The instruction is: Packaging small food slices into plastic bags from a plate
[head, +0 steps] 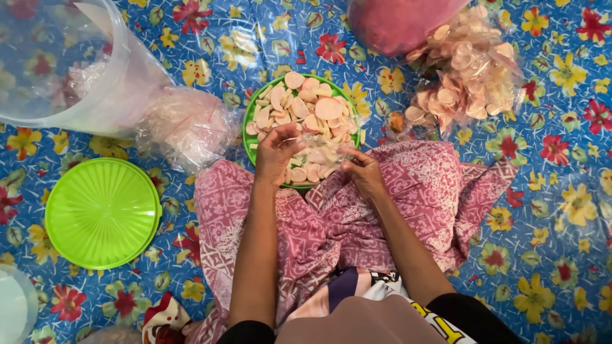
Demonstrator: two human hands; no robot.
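Both hands, left hand (275, 153) and right hand (362, 171), pinch a clear small bag (319, 153) of crackers over the green bowl (252, 121). Lime lid (102, 213) sits near the floral mat's (548, 210) left edge, packed bags (468, 76) top right.

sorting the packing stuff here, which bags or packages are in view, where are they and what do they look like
Small clear plastic bag: held between left hand and right hand over the green bowl, part-filled with pale crackers.
Heap of filled clear bags: upper right, pinkish-cream round crackers.
Bundle of clear plastic bags: left of the bowl.
No labels, signs or screens.
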